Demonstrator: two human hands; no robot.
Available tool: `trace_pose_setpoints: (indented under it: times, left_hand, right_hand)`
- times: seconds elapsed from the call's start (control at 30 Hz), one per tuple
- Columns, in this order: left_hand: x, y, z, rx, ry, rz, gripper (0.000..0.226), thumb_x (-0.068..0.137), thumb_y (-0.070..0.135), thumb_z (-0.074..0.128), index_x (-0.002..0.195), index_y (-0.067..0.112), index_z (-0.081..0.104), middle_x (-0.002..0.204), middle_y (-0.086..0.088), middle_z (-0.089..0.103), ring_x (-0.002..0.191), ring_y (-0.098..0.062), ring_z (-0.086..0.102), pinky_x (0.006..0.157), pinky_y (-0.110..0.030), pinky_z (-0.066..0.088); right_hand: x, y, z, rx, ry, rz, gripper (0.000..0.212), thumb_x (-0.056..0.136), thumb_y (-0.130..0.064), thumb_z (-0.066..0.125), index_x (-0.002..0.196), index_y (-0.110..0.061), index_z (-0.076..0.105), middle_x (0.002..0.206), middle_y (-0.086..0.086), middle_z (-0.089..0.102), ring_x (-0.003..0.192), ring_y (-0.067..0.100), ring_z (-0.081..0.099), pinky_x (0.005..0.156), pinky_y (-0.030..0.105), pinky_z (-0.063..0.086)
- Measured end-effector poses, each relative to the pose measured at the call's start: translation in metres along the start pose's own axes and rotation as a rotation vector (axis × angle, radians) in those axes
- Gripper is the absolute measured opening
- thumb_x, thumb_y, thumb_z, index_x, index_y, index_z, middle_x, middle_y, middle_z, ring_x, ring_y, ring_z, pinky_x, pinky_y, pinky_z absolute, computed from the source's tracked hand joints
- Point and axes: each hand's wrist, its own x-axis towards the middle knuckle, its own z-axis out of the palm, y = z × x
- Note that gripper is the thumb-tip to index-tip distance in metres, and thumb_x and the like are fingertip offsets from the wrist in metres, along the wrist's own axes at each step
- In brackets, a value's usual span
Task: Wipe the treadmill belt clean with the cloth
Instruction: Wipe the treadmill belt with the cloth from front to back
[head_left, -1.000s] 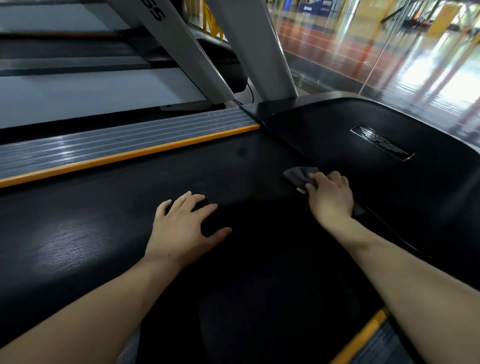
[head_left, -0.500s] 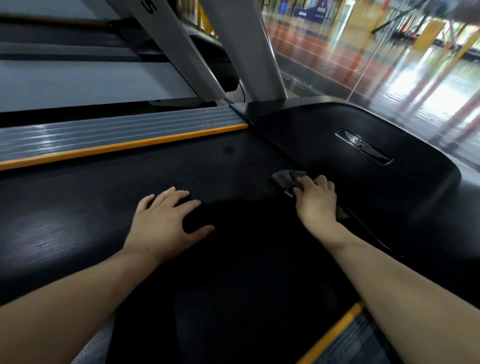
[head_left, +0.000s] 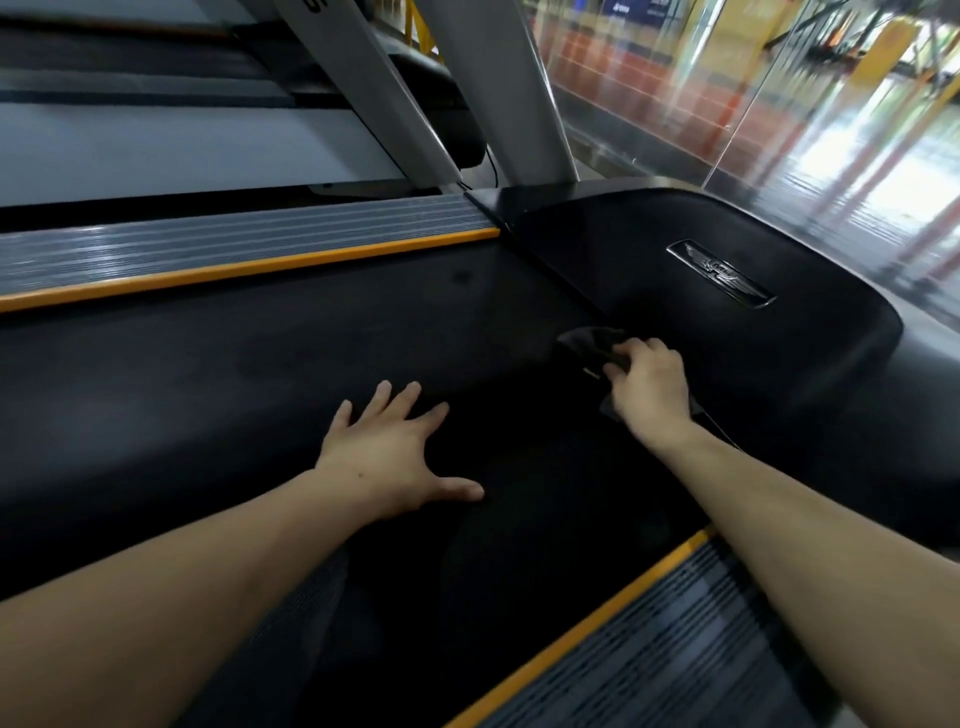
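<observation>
We're wiping at the front end of the treadmill belt, right where it runs under the motor cover. Right hand has its fingers curled down onto the dark cloth, pinning it to the belt just beside the cover's edge. Left hand lies flat on the belt, fingers spread apart, holding nothing, likely bracing our weight.

To do this step well: keep the cloth bunched under the fingers, press flat, and pull long overlapping strokes across the belt width rather than dabbing. The seam at the cover probably traps dust, so run the cloth edge along it.

Around us: 2 orange-trimmed side rails, far one and near one, 2 grey uprights, a logo badge on the cover, glass wall behind.

In the way: our own left hand sits on unwiped belt, so we'll need to shift it. Cloth is dark on a dark belt, so its extent is hard to read.
</observation>
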Motion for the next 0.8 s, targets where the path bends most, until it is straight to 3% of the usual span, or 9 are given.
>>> trace_pose_setpoints:
  times: [0.1, 0.23, 0.33, 0.4, 0.5, 0.57, 0.7, 0.8]
  left_hand:
    - [0.001, 0.001, 0.003, -0.009, 0.004, -0.01, 0.115, 0.065, 0.096, 0.05, 0.159, 0.044, 0.009, 0.17, 0.007, -0.009, 0.155, -0.021, -0.017, 0.125, -0.056, -0.003]
    - [-0.002, 0.003, 0.008, 0.081, 0.022, -0.015, 0.11, 0.07, 0.096, 0.04, 0.159, 0.044, 0.003, 0.17, 0.005, -0.013, 0.154, -0.024, -0.02, 0.124, -0.058, -0.003]
    - [-0.009, 0.004, 0.007, 0.095, 0.047, -0.026, 0.105, 0.072, 0.095, 0.039, 0.158, 0.045, 0.007, 0.17, 0.005, -0.007, 0.155, -0.027, -0.012, 0.123, -0.061, 0.005]
    - [-0.009, 0.005, 0.002, 0.056, -0.01, -0.039, 0.113, 0.066, 0.097, 0.045, 0.158, 0.046, 0.006, 0.17, 0.006, -0.008, 0.156, -0.026, -0.011, 0.123, -0.063, 0.006]
    - [-0.008, 0.006, 0.003, 0.002, -0.12, -0.055, 0.128, 0.056, 0.098, 0.055, 0.158, 0.046, -0.001, 0.168, 0.008, -0.019, 0.153, -0.026, -0.022, 0.121, -0.066, -0.003]
    - [-0.008, 0.006, 0.009, -0.026, -0.112, -0.058, 0.129, 0.057, 0.095, 0.059, 0.158, 0.045, -0.003, 0.167, 0.008, -0.023, 0.152, -0.026, -0.027, 0.119, -0.067, -0.008]
    - [-0.009, 0.003, 0.014, -0.024, -0.076, -0.041, 0.127, 0.06, 0.094, 0.058, 0.158, 0.043, -0.004, 0.167, 0.008, -0.022, 0.152, -0.026, -0.026, 0.119, -0.068, -0.009]
    - [-0.009, 0.001, 0.016, -0.016, -0.066, -0.029, 0.127, 0.06, 0.096, 0.054, 0.158, 0.043, -0.005, 0.167, 0.009, -0.022, 0.152, -0.025, -0.026, 0.119, -0.067, -0.008]
  right_hand:
    - [-0.021, -0.026, -0.002, 0.054, -0.038, 0.013, 0.031, 0.088, -0.029, 0.066, 0.115, -0.014, 0.07, 0.111, 0.015, 0.062, 0.1, 0.039, 0.055, 0.088, 0.044, 0.049]
    - [-0.082, -0.06, -0.006, 0.151, -0.129, -0.267, 0.03, 0.089, -0.028, 0.067, 0.117, -0.016, 0.07, 0.104, 0.009, 0.059, 0.097, 0.029, 0.053, 0.085, 0.039, 0.049]
    - [-0.076, -0.051, -0.008, 0.15, -0.133, -0.368, 0.029, 0.09, -0.024, 0.066, 0.116, -0.014, 0.07, 0.102, 0.008, 0.059, 0.095, 0.028, 0.052, 0.083, 0.038, 0.049]
    - [-0.045, -0.027, 0.0, 0.106, -0.041, -0.258, 0.029, 0.088, -0.025, 0.065, 0.113, -0.012, 0.071, 0.102, 0.014, 0.061, 0.094, 0.035, 0.055, 0.083, 0.042, 0.05]
    - [-0.007, 0.004, -0.001, 0.01, 0.014, 0.049, 0.031, 0.09, -0.026, 0.064, 0.116, -0.012, 0.067, 0.111, 0.018, 0.061, 0.102, 0.039, 0.054, 0.088, 0.046, 0.05]
    - [-0.012, -0.006, -0.002, 0.012, 0.004, 0.1, 0.031, 0.089, -0.027, 0.064, 0.116, -0.012, 0.067, 0.111, 0.02, 0.061, 0.103, 0.04, 0.054, 0.088, 0.046, 0.049]
    - [-0.072, -0.058, 0.001, 0.121, -0.066, -0.131, 0.028, 0.087, -0.029, 0.068, 0.11, -0.015, 0.071, 0.103, 0.014, 0.062, 0.095, 0.034, 0.054, 0.084, 0.04, 0.048]
    - [-0.089, -0.059, -0.003, 0.198, -0.13, -0.321, 0.029, 0.09, -0.029, 0.066, 0.115, -0.015, 0.069, 0.101, 0.008, 0.059, 0.096, 0.025, 0.051, 0.083, 0.037, 0.047]
